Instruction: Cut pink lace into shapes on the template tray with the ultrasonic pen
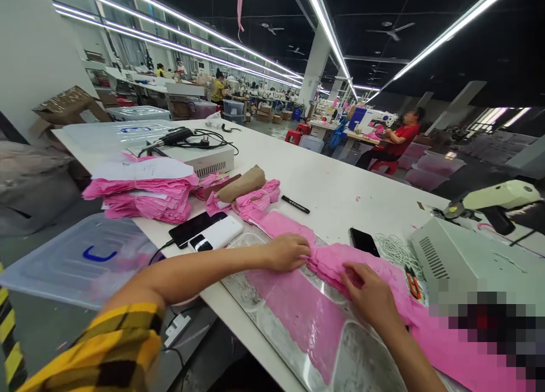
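Observation:
My left hand (287, 252) is closed on the gathered edge of a long stack of pink fabric (336, 258). At the near side of the same stack, my right hand (368, 293) has its thumb and forefinger curled at the edge of the layers; the exact grip is partly hidden. Below both hands lies a single flat pink fabric piece (302, 318) on a shiny grey patterned board (272, 332). The fabric stack runs on to the lower right, passing under my right forearm.
Tied pink bundles (147, 202), a white phone (217, 233), a black marker (295, 204) and another phone (364, 241) lie on the white table (306, 171). Orange-handled snips (413, 284) are beside white cords and a grey machine box (447, 261). A person in red (402, 139) sits beyond.

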A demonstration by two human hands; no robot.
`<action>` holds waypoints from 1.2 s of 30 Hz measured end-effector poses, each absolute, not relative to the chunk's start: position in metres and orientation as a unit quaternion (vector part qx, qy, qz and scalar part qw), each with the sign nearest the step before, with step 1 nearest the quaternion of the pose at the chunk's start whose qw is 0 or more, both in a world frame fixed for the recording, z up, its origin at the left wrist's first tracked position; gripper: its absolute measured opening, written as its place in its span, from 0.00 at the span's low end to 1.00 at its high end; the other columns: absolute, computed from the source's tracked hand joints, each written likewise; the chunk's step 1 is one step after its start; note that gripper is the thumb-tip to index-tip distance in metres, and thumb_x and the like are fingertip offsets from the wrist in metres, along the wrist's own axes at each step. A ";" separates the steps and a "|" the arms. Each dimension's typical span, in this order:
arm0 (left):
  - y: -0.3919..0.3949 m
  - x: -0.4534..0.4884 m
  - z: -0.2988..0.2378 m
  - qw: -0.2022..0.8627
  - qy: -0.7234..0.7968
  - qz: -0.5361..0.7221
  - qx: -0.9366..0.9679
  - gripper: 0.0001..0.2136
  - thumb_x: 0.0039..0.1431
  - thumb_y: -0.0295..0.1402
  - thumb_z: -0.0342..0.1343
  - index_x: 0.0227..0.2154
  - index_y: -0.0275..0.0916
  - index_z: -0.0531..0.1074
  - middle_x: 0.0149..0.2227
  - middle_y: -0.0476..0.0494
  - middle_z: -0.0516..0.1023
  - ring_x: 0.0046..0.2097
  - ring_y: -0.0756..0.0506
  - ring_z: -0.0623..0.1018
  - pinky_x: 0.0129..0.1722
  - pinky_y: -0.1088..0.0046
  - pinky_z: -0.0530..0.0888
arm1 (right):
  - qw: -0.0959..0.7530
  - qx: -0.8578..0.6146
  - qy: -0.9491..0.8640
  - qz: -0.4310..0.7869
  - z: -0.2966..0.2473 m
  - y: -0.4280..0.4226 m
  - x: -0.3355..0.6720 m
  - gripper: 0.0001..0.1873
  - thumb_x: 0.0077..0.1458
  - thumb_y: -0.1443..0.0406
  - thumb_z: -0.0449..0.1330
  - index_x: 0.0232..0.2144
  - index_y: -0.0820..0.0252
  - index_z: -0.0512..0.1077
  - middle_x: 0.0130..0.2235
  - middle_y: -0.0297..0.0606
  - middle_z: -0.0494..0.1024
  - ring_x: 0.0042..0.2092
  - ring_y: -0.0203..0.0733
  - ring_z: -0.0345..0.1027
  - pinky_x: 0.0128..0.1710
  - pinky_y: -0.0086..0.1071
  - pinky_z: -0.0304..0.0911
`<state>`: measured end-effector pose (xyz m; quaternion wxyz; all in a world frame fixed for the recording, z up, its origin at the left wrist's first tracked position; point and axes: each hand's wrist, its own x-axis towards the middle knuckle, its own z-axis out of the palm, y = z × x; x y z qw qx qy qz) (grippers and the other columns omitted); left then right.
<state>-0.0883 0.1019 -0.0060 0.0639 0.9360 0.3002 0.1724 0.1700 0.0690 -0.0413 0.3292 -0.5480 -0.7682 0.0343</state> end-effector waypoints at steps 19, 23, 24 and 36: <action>0.136 -0.032 -0.008 0.070 0.356 0.088 0.928 0.08 0.58 0.29 0.52 0.28 0.38 0.77 0.36 0.42 0.80 0.37 0.43 0.78 0.35 0.70 0.70 | 0.266 -0.594 -0.745 0.146 -0.031 0.079 0.169 0.18 0.47 0.50 0.53 0.27 0.55 0.75 0.33 0.38 0.80 0.33 0.45 0.73 0.33 0.35 0.65; 0.138 -0.030 -0.005 0.075 0.357 0.089 0.927 0.08 0.55 0.29 0.53 0.26 0.38 0.76 0.34 0.43 0.81 0.34 0.44 0.77 0.32 0.72 0.67 | 0.274 -0.603 -0.736 0.140 -0.030 0.078 0.167 0.16 0.47 0.54 0.51 0.26 0.55 0.75 0.33 0.38 0.80 0.34 0.44 0.73 0.34 0.34 0.64; 0.138 -0.031 -0.004 0.079 0.355 0.092 0.927 0.07 0.55 0.28 0.53 0.25 0.38 0.76 0.33 0.43 0.80 0.34 0.45 0.76 0.31 0.73 0.66 | 0.275 -0.607 -0.733 0.140 -0.030 0.079 0.167 0.16 0.47 0.55 0.51 0.26 0.55 0.75 0.33 0.38 0.80 0.34 0.43 0.73 0.34 0.34 0.64; 0.149 -0.041 0.005 0.138 0.317 0.122 0.930 0.10 0.54 0.24 0.49 0.20 0.35 0.71 0.20 0.51 0.72 0.23 0.52 0.66 0.26 0.77 0.60 | 0.280 -0.620 -0.715 0.163 -0.031 0.086 0.171 0.19 0.49 0.53 0.50 0.25 0.56 0.76 0.32 0.39 0.80 0.36 0.46 0.73 0.37 0.35 0.62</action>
